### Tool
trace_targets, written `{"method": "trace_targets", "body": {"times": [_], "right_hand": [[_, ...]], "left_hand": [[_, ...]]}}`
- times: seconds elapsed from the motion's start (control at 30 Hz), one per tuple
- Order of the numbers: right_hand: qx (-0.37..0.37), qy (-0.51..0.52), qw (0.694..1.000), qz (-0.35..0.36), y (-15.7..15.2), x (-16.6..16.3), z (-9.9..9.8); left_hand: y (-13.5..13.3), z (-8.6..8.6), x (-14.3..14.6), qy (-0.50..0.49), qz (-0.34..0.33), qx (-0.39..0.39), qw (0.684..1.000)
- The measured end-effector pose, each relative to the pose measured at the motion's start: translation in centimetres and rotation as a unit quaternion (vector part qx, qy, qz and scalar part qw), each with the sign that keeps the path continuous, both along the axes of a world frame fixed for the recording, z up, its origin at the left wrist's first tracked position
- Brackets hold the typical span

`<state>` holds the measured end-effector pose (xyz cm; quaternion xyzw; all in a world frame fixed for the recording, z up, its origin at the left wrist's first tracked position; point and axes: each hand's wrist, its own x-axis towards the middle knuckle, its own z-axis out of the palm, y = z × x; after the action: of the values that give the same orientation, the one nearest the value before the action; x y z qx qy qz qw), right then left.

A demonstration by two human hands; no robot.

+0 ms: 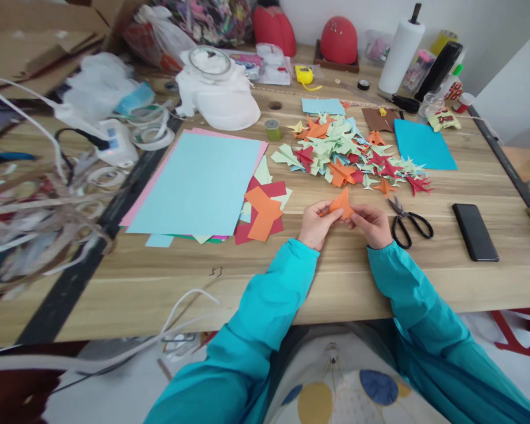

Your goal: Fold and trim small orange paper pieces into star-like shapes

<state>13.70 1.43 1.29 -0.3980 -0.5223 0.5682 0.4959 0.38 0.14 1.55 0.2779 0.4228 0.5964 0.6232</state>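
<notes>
Between my two hands is a piece of folded orange paper (342,202) with a pointed top. My left hand (317,225) pinches its left side, thumb across the front. On the lower right edge, the fingers of my right hand (373,224) are closed. A heap of folded paper shapes (335,144) in green, orange, red and blue lies just beyond my hands. Black-handled scissors (410,222) rest slightly open to the right of my right hand. Left of my hands are loose orange paper strips (264,215) over red and pale green pieces.
A stack of coloured sheets (194,182) lies on the left, light blue on top. At the right are a phone (474,232) and a blue sheet (421,144). Tangled cords (48,218) cover the far left. A white cap (221,94) and tape measure (304,75) stand behind.
</notes>
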Motion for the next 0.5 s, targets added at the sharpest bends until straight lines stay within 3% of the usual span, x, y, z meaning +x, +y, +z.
{"method": "trace_targets", "body": {"times": [0.23, 0.33, 0.5], "right_hand": [[-0.006, -0.024, 1.000, -0.013, 0.16, 0.15, 0.02], [0.010, -0.041, 0.999, -0.025, 0.23, 0.24, 0.11], [0.016, -0.039, 0.999, -0.031, 0.26, 0.27, 0.12]], "left_hand": [[0.02, 0.24, -0.45, 0.074, -0.003, 0.052, 0.996], [-0.07, 0.17, -0.45, 0.103, -0.035, 0.050, 0.993], [0.03, -0.27, -0.45, 0.136, -0.027, 0.040, 0.989]]}}
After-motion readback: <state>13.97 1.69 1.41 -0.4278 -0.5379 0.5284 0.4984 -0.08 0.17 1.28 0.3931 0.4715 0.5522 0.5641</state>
